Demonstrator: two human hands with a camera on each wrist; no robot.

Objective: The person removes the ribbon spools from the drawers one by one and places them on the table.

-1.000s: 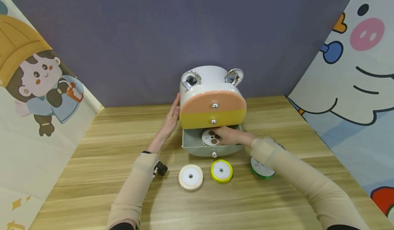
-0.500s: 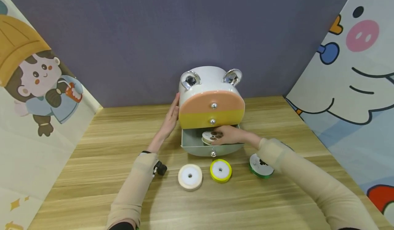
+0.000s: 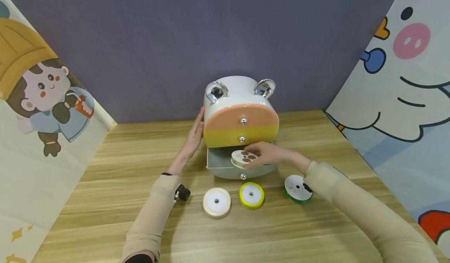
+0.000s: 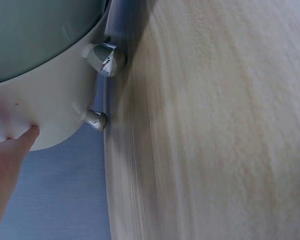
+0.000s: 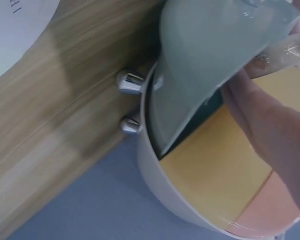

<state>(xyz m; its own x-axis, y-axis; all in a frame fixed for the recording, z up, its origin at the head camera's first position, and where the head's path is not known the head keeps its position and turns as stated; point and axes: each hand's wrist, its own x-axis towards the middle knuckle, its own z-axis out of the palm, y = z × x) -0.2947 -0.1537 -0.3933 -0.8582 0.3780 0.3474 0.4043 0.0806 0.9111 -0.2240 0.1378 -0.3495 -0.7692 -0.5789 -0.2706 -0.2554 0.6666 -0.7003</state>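
A white animal-shaped drawer cabinet (image 3: pixel 232 91) stands at the back of the wooden table (image 3: pixel 105 185). It has a peach top drawer (image 3: pixel 228 118) and a yellow middle drawer (image 3: pixel 225 138). Its grey-green bottom drawer (image 3: pixel 216 161) is pulled open. My right hand (image 3: pixel 256 156) pinches a ribbon spool (image 3: pixel 242 158), white with brown holes, just above the open drawer. My left hand (image 3: pixel 195 136) lies flat against the cabinet's left side, fingers straight. In the left wrist view the fingertips (image 4: pixel 20 142) touch the white shell (image 4: pixel 60 100). The right wrist view shows the drawer (image 5: pixel 205 65) from below.
Three ribbon spools lie in front of the cabinet: a cream one (image 3: pixel 216 202), a yellow one (image 3: pixel 251 195) and a green one (image 3: pixel 297 189) by my right forearm. Cartoon-printed panels rise at the left (image 3: pixel 38 99) and right (image 3: pixel 404 79); a purple wall (image 3: pixel 175 40) is behind.
My right hand has raised the brown-holed spool from inside the drawer and drawn it toward the drawer's front. The left hand stays on the cabinet's side.
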